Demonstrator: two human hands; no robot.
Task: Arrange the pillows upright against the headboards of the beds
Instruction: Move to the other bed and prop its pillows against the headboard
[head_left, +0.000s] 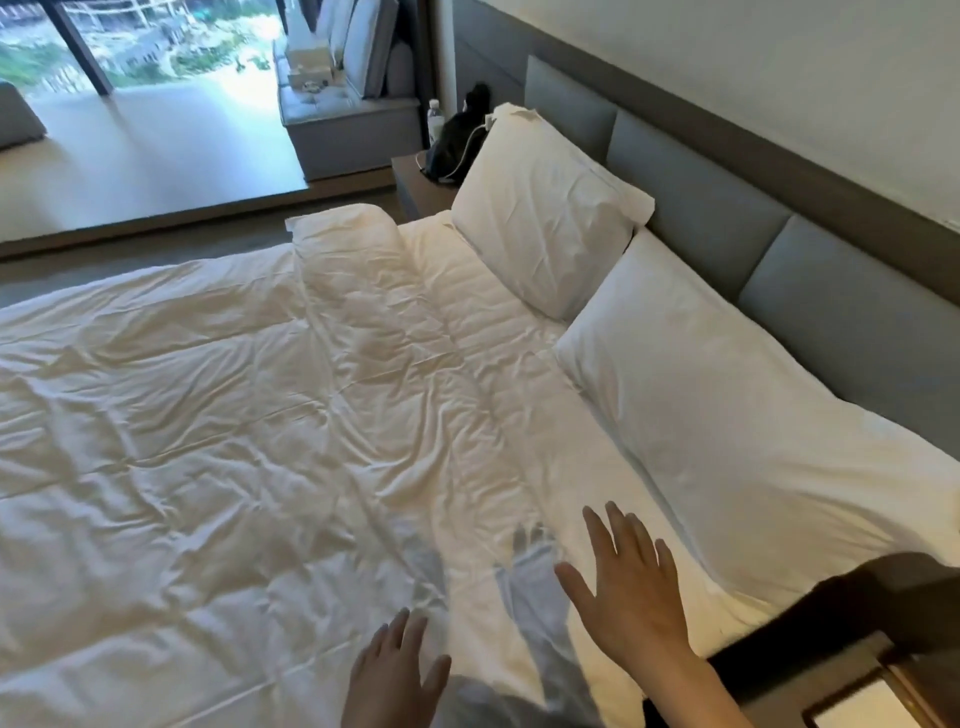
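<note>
Two white pillows lean against the grey padded headboard (701, 208) of a bed. The far pillow (540, 218) stands tilted upright. The near pillow (727, 410) leans lower and more slanted, its near end lying on the mattress. A rumpled white duvet (208, 415) covers the bed, its top edge folded back. My left hand (389, 675) hovers over the duvet at the bottom edge, fingers spread, holding nothing. My right hand (628, 587) is open with fingers apart above the sheet, just short of the near pillow's lower corner.
A bedside table (415, 182) at the far side carries a black bag (457, 140), a white cable and a water bottle (434, 117). A grey sofa (353, 104) stands by the window. A dark nightstand (883, 691) with a white sheet sits at the bottom right.
</note>
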